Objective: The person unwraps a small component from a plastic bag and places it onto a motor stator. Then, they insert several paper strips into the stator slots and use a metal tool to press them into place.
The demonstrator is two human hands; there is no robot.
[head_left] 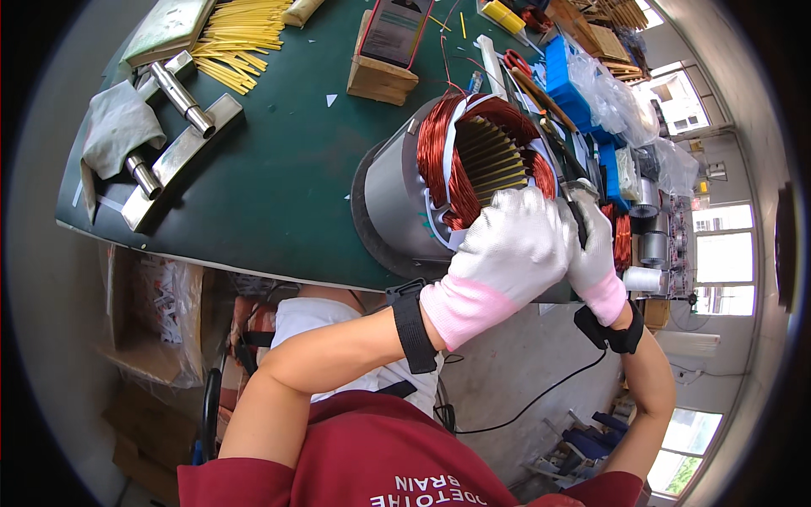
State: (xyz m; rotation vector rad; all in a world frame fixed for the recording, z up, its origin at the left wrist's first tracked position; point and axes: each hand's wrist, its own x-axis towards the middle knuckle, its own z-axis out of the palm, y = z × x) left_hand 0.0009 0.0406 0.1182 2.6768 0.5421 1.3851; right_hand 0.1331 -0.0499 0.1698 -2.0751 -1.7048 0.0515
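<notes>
A grey motor stator (387, 190) lies at the front right of the green table, its open end turned toward the right. Thick bundles of red copper winding wire (445, 160) bulge around that opening, with white strips among them and yellow slot liners (490, 156) inside. My left hand (515, 245), in a white glove with a pink cuff, is closed at the near rim of the windings; its fingertips are hidden. Right beside it, my gloved right hand (594, 253) is closed around a slim dark-handled tool (579, 215), whose working end I cannot make out.
A phone (395, 29) leans on a wooden block (380, 80) behind the stator. Yellow strips (245, 38) and a metal fixture (186, 160) with a grey cloth (122, 127) lie left. Blue bins (562, 80) and red-handled scissors (515, 61) are at the right.
</notes>
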